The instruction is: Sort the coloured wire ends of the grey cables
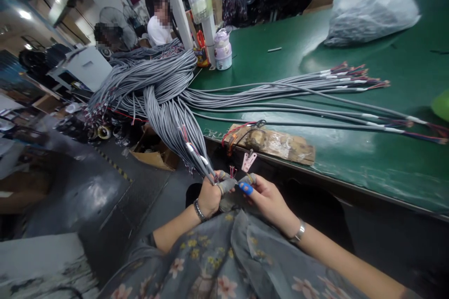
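Note:
My left hand is closed round the end of a grey cable that comes down from a thick bundle. Grey tape wraps some of its fingertips. Short thin red and dark wire ends stick up just beyond those fingers. My right hand is closed in a pinch right beside the left fingertips, with a blue cover on the thumb and grey tape on a finger. What lies in the pinch is too small to make out. A pink clothes peg is at the table edge just above the right hand.
On the green table lie a large heap of grey cables, sorted cables with stripped ends, a worn wooden block, a lilac bottle and a filled plastic bag. A cardboard box is on the floor. Two people are behind.

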Available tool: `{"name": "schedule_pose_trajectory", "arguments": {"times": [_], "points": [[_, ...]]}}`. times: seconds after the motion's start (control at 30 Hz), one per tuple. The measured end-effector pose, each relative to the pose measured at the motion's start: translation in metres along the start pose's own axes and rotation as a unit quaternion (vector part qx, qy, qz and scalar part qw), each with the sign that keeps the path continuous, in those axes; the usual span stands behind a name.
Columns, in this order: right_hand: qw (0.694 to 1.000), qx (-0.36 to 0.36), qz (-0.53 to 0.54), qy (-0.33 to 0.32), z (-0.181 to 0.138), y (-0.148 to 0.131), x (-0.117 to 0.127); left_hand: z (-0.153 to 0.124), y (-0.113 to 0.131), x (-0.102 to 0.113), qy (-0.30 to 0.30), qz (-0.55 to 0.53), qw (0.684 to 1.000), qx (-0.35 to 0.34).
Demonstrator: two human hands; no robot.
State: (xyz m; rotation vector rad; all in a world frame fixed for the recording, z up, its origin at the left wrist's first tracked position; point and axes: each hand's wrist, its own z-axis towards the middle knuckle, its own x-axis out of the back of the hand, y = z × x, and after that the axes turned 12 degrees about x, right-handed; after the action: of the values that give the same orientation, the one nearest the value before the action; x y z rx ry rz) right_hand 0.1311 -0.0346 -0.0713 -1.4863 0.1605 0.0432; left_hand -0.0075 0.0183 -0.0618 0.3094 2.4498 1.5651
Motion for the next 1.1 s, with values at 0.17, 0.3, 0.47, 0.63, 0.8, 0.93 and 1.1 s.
{"name": "schedule_pose_trajectory", "arguments": {"times": [0.17, 0.3, 0.47, 0.63, 0.8, 0.93, 1.1], "points": [[0.999, -0.023, 0.034, 0.009, 0.007, 0.003, 0.0, -0.001, 0.001, 0.002, -0.022, 0.032, 0.999, 0.002], [0.996, -0.039, 0.075, 0.007, 0.014, 0.004, -0.003, -0.002, 0.0, 0.006, -0.038, 0.084, 0.995, -0.026], [0.991, -0.059, 0.104, 0.062, 0.009, 0.01, -0.008, 0.003, -0.012, 0.004, 0.009, 0.031, 0.999, -0.016], [0.985, -0.07, 0.128, 0.092, 0.005, 0.006, -0.01, 0.002, -0.013, 0.002, 0.017, 0.024, 1.0, -0.008], [0.985, -0.055, 0.143, 0.072, 0.012, 0.0, -0.012, -0.004, -0.001, 0.003, -0.008, 0.075, 0.997, -0.033], [0.984, -0.06, 0.149, 0.082, 0.012, 0.004, -0.015, -0.004, 0.0, 0.002, -0.006, 0.074, 0.997, -0.029], [0.973, -0.08, 0.176, 0.129, 0.009, 0.009, -0.017, 0.0, -0.006, 0.001, 0.018, 0.036, 0.999, -0.009]]}}
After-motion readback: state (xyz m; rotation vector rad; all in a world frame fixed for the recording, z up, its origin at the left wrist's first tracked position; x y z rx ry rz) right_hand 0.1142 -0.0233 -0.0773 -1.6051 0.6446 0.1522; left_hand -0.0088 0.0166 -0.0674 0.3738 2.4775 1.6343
